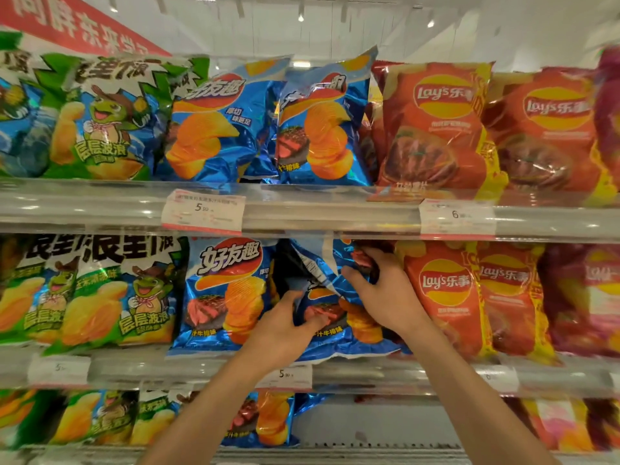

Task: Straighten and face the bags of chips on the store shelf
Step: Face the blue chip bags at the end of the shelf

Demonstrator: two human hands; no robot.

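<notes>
On the middle shelf (335,374), I'm gripping a crumpled blue bag (330,297) with my left hand (285,327) and right hand (382,290), squeezed between an upright blue neighbour (228,290) and red bags (446,297), its top folding under the upper shelf edge (302,213).

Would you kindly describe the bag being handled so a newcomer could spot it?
On the middle shelf, between an upright blue bag and orange Lay's bags, sits a crumpled blue foil chip bag. Unlike its neighbours, it is twisted and gripped by both hands.
</notes>
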